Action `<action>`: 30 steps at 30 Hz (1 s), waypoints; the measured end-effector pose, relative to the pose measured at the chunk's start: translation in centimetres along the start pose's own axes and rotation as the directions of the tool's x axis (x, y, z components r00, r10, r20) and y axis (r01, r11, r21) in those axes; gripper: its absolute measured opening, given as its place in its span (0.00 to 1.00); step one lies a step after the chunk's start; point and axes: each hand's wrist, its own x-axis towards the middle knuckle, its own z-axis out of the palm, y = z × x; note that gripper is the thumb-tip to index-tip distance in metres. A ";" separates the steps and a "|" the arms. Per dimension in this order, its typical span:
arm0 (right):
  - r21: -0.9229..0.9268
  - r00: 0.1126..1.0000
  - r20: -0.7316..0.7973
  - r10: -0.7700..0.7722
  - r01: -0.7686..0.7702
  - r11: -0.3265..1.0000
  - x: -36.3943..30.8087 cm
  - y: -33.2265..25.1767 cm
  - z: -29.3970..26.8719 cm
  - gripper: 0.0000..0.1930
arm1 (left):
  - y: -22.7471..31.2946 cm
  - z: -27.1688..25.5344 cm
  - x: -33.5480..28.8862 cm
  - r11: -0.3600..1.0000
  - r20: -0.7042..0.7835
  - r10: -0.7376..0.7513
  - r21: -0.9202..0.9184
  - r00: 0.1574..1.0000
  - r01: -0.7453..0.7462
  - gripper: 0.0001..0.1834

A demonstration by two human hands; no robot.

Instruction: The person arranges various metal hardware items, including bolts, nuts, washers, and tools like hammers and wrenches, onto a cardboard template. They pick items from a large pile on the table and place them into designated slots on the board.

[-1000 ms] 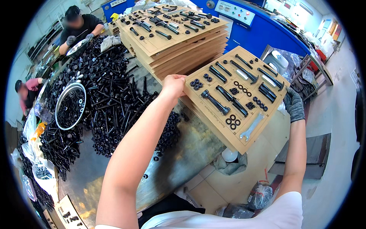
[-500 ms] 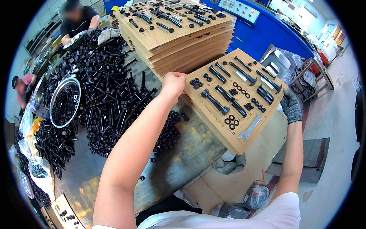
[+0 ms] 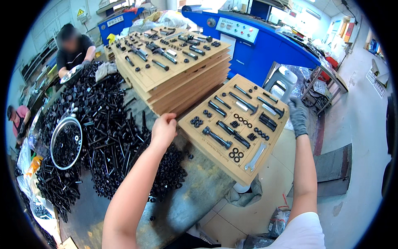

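Observation:
I hold a flat wooden board (image 3: 215, 149) between both hands, tilted a little over the table's right edge. Black bolts, nuts, washers and a silver wrench (image 3: 254, 157) sit in its cut-outs. My bare left hand (image 3: 163, 130) grips the board's near-left edge. My right hand (image 3: 297, 115), in a dark grey glove, grips the far-right edge. Just behind the board rises a stack of similar filled boards (image 3: 174, 70).
A grey metal table (image 3: 186, 203) carries a big heap of loose black bolts and nuts (image 3: 107, 137) and a round metal bowl (image 3: 65, 143) of nuts. Two other people work at the far left. A blue machine (image 3: 265, 41) and a stool (image 3: 284, 79) stand behind.
The board has stayed in both hands and kept about the same place beside the stack. My view has shifted slightly, so the heap and bowl sit lower left.

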 end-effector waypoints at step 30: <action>-0.057 0.723 0.599 -0.344 0.468 0.882 -2.4 -22.8 6.8 0.35 | 5.5 -23.0 -23.8 0.774 -0.154 0.466 0.549 0.871 -0.317 0.36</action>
